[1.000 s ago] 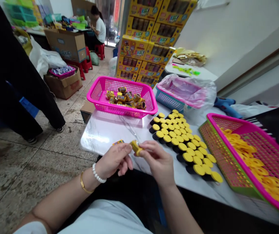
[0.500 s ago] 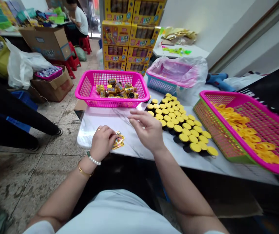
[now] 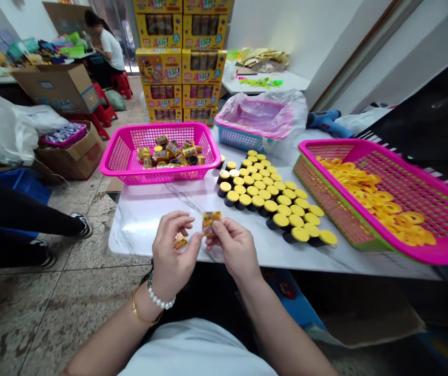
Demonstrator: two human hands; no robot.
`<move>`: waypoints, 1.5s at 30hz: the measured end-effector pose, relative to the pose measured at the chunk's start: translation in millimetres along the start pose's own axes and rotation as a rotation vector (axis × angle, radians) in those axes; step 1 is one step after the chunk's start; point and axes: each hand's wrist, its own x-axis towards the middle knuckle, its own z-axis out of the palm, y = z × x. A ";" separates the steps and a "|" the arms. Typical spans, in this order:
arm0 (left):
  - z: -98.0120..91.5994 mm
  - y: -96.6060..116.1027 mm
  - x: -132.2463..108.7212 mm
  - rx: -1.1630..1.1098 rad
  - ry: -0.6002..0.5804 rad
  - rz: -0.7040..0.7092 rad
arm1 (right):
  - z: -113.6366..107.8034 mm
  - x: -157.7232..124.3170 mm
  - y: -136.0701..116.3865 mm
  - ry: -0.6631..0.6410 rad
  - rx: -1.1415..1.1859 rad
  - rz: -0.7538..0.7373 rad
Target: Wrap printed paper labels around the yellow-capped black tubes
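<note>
Both hands meet over the near edge of the white marble table (image 3: pixel 157 209). My right hand (image 3: pixel 233 248) pinches a small yellow printed sticker (image 3: pixel 210 222) and holds it upright. My left hand (image 3: pixel 174 250) is closed too, touching the sticker's left edge with its fingertips and keeping a few more stickers (image 3: pixel 180 241) tucked in the palm. Just beyond the hands, rows of black pots with yellow lids (image 3: pixel 271 196) stand on the table. A pink basket (image 3: pixel 122 156) at the far left of the table holds pots wrapped in labels (image 3: pixel 171 151).
A pink tray in a green one (image 3: pixel 365 230) on the right holds yellow rings (image 3: pixel 376 198). A blue basket with a plastic bag (image 3: pixel 261 117) stands behind. Yellow cartons (image 3: pixel 182 68) are stacked beyond. A seated person (image 3: pixel 108 47) works far back; another person's legs (image 3: pixel 23 219) stretch in at left.
A second ago both hands held a yellow-lidded pot. Then the right hand reached over the table while the left picked up stickers. Now both hands are back together on a single sticker.
</note>
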 end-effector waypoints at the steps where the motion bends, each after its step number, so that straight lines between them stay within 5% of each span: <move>1: 0.2 0.8 -2.4 -0.051 -0.006 -0.067 | -3.0 -0.2 2.2 0.036 -0.002 -0.016; 5: -1.7 6.3 -8.2 -0.140 -0.075 -0.218 | -6.9 -6.4 8.9 0.093 -0.039 -0.048; 14: 1.3 13.6 -3.4 -0.080 -0.103 -0.097 | -0.7 -19.5 1.7 0.091 -0.225 -0.198; 24: 0.2 4.6 -0.1 -0.161 -0.105 -0.207 | -4.2 -27.6 6.7 0.088 -0.608 -0.520; 30: -1.4 4.4 -1.9 -0.235 -0.052 -0.298 | -4.4 -25.4 7.0 0.133 -0.513 -0.432; 45: -4.2 6.8 -7.7 -0.216 -0.046 -0.239 | -7.1 -22.9 21.2 0.091 -0.532 -0.425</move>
